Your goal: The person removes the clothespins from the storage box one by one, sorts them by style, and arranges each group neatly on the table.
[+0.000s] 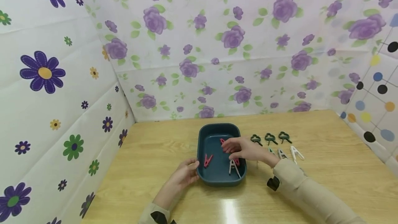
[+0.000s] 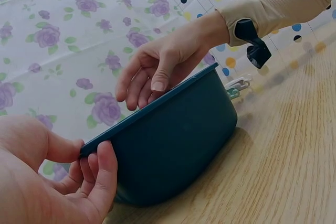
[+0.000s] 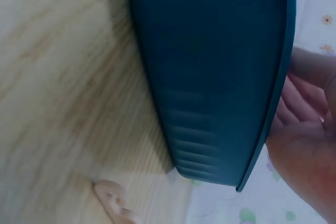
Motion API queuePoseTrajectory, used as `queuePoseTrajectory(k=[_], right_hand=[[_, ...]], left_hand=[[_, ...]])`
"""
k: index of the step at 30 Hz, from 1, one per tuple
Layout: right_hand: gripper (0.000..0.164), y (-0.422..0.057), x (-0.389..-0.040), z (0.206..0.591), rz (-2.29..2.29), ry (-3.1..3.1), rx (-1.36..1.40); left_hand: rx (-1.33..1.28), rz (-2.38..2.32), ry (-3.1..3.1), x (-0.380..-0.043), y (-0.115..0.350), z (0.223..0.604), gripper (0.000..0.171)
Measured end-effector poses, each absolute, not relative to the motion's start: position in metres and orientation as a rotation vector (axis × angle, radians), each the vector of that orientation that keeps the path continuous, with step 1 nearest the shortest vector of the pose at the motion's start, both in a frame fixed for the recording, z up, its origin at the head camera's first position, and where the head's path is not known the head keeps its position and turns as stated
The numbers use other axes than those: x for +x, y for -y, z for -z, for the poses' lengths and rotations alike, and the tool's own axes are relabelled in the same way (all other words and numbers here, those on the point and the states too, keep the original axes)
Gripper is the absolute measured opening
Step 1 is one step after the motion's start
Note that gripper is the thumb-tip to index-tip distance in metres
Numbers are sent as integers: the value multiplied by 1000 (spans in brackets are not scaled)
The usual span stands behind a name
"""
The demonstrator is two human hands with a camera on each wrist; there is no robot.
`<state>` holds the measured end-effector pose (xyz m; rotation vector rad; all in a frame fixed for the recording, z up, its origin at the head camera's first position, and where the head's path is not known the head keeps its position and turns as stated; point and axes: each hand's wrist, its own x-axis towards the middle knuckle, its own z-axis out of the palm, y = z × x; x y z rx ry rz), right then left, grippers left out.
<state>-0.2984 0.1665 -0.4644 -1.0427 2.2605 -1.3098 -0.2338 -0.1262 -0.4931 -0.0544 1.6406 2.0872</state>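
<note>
A dark teal plastic tub (image 1: 219, 183) stands on the wooden table. My left hand (image 1: 186, 173) pinches its left rim, thumb on top and fingers against the outer wall, as the left wrist view (image 2: 58, 177) shows. Over the tub's right side hangs my right hand (image 1: 244, 149), fingers loosely bent and dipping below the rim, with nothing seen between thumb and fingers. Inside the tub lie a red clothespin (image 1: 207, 160) at the left, another red clothespin (image 1: 222, 141) partly under the fingers, and a whitish clothespin (image 1: 234, 169) just below the thumb, overlapping a further red one (image 1: 237, 161).
Right of the tub, three dark green cloud-shaped clips (image 1: 269, 138) lie in a row. Nearer are a green clothespin (image 1: 271, 150), a grey one (image 1: 282, 154) and a white one (image 1: 296, 152), partly behind the right forearm. Patterned cloth walls (image 1: 186, 89) enclose the table (image 1: 155, 148).
</note>
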Motion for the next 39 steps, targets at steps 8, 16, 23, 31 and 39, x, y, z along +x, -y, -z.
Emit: queuePoseTrajectory(k=[8,16,23,31,39], right_hand=[[49,-156,-305,456,1118,-2176,-1067],[49,-139,-308,455,820,-2262,-1129],[44,-126,-308,460,694,-2218,-1146],[38,-120,-309,467,502,-2244,-1182],[40,-116,-305,470,480,-2256,-1212]], left_hand=[[-75,-2091,-1647,-233,127,495,23],[-87,-2101,-1636,-233,129,495,16],[-84,-2088,-1634,-233,130,496,14],[-99,-2084,-1627,-233,129,496,18],[-99,-2073,-1628,-232,129,495,27]])
